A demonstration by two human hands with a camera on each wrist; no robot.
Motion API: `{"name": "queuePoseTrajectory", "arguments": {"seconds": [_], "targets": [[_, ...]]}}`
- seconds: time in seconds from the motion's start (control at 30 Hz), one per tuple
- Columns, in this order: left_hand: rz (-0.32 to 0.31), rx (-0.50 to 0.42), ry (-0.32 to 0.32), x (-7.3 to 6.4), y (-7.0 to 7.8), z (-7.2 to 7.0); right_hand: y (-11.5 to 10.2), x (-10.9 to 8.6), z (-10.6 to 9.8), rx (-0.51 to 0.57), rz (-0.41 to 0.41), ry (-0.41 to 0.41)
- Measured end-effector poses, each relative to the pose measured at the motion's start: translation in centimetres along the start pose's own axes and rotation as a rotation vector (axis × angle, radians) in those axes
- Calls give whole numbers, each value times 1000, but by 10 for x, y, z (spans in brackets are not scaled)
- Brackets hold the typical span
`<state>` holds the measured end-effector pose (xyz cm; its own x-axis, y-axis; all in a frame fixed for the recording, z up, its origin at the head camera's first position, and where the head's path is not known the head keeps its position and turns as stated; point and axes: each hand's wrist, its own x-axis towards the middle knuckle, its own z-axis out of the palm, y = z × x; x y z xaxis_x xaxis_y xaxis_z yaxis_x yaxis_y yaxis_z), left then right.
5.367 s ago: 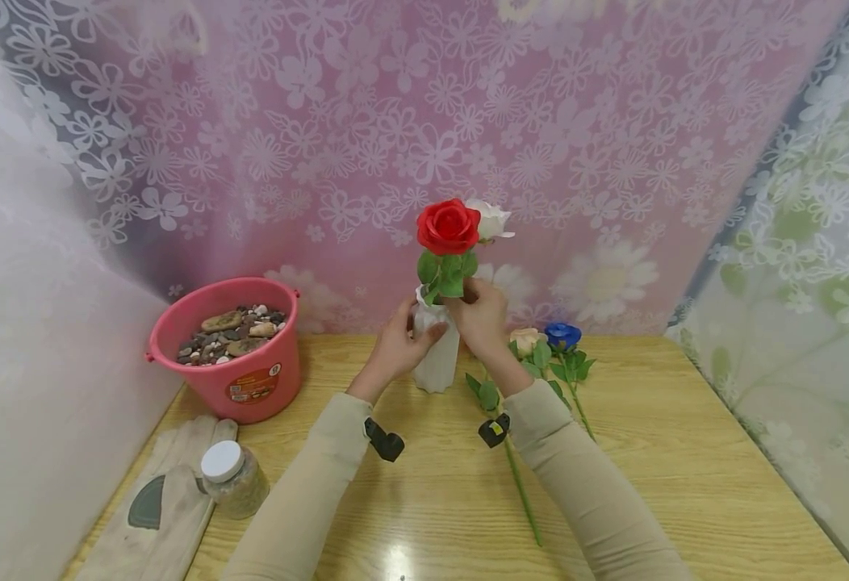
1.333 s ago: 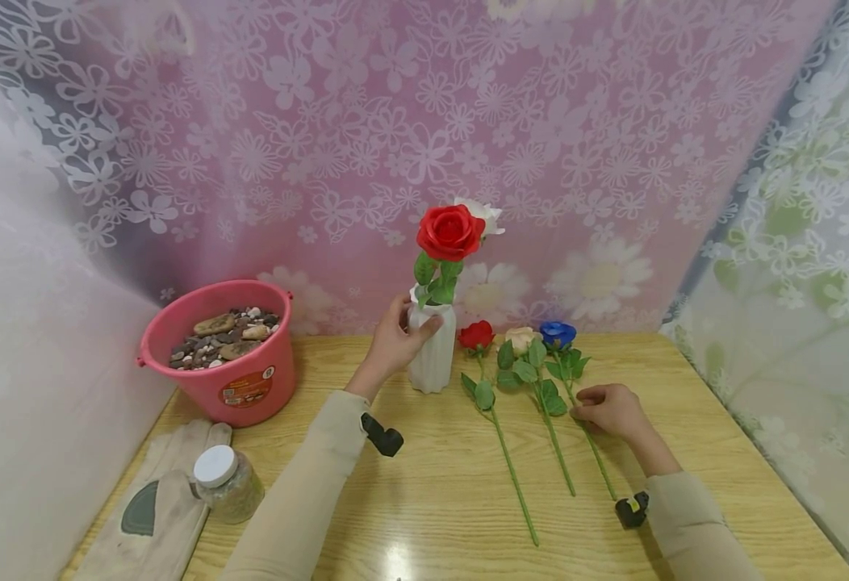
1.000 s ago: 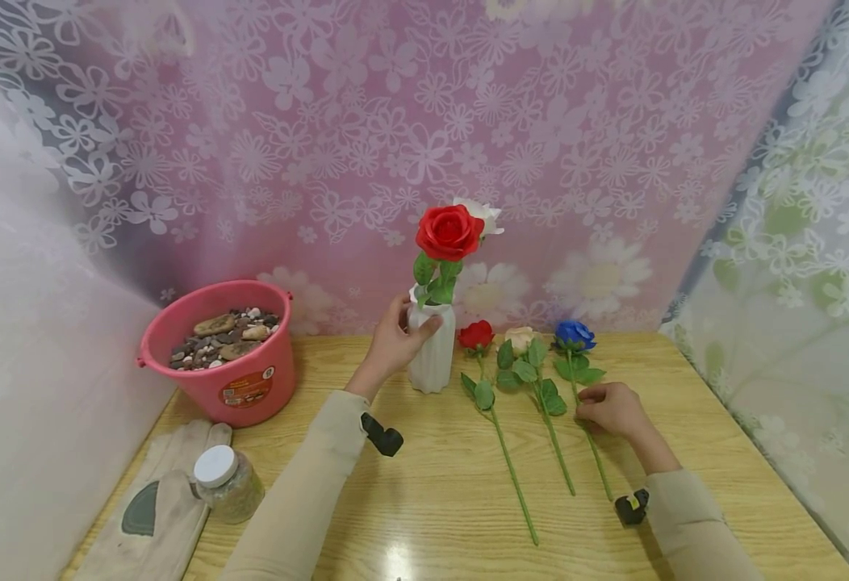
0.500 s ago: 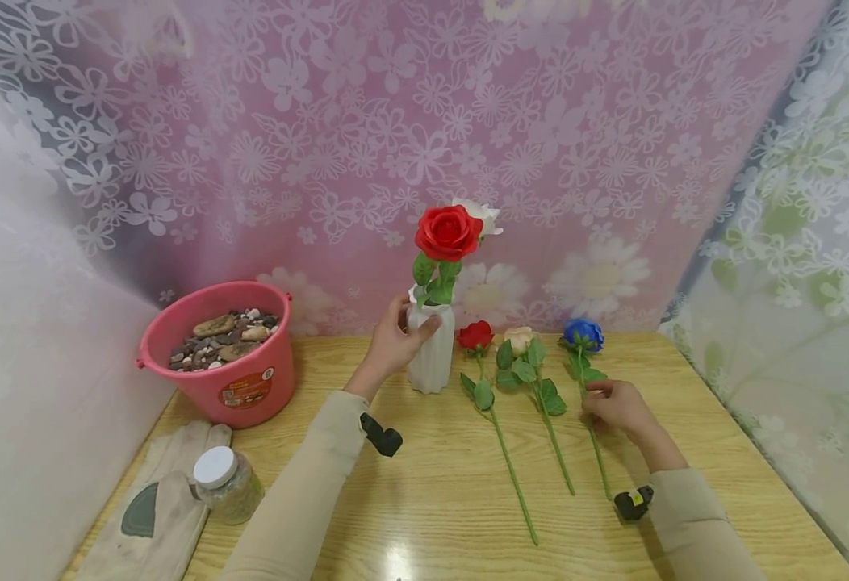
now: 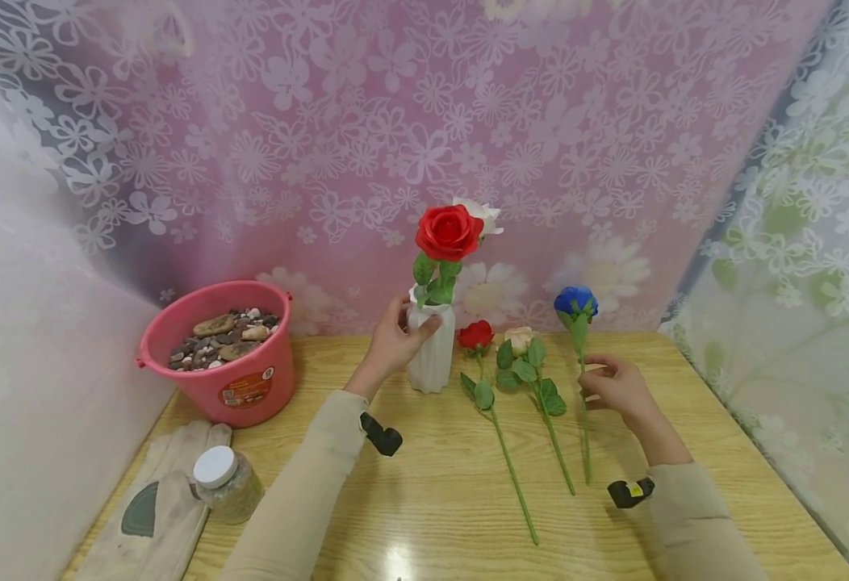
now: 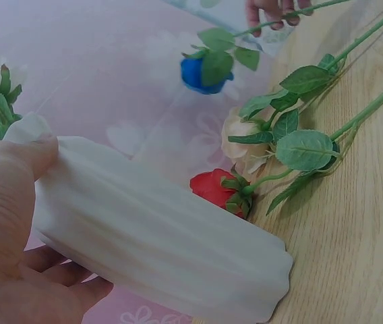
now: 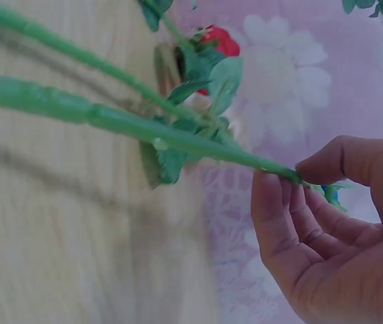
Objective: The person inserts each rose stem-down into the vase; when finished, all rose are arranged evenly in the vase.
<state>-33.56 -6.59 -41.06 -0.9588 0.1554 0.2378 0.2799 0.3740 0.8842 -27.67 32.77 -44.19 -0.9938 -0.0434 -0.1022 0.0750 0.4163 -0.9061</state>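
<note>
My left hand point(image 5: 395, 342) grips the upper part of a white ribbed vase point(image 5: 432, 359), which stands upright on the table. A red rose point(image 5: 449, 232) and a white rose point(image 5: 484, 216) rise out of its mouth. At the right, my right hand point(image 5: 619, 389) pinches the green stem of a blue rose point(image 5: 575, 302) between thumb and fingers. That rose is held nearly upright, bloom at the top; the right wrist view shows its stem end point(image 7: 36, 101) raised over the wood. Between vase and right hand lie a second red rose point(image 5: 476, 335) and a peach rose point(image 5: 520, 340).
A pink bucket point(image 5: 279, 379) of pebbles and stones stands at the back left. In front of it are a glove point(image 5: 170, 484) and a white-lidded jar point(image 5: 232, 492). A pink flowered curtain point(image 5: 352, 145) hangs behind the wooden table point(image 5: 439, 500).
My right hand has left the vase, taken the blue rose by its stem and tilted it up off the table. The left hand stays on the vase.
</note>
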Motion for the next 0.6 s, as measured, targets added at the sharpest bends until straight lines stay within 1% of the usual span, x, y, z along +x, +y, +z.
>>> {"name": "queuePoseTrajectory", "arguments": {"seconds": [0.2, 0.33, 0.53, 0.6], "targets": [[-2, 10, -5, 0, 0, 0, -10, 4, 5, 51, -22, 28], [2, 1, -6, 0, 0, 0, -19, 3, 8, 96, -48, 37], [11, -17, 0, 0, -1, 1, -34, 1, 14, 190, -93, 39], [13, -23, 2, 1, -1, 1, -38, 0, 16, 239, -110, 41]]}}
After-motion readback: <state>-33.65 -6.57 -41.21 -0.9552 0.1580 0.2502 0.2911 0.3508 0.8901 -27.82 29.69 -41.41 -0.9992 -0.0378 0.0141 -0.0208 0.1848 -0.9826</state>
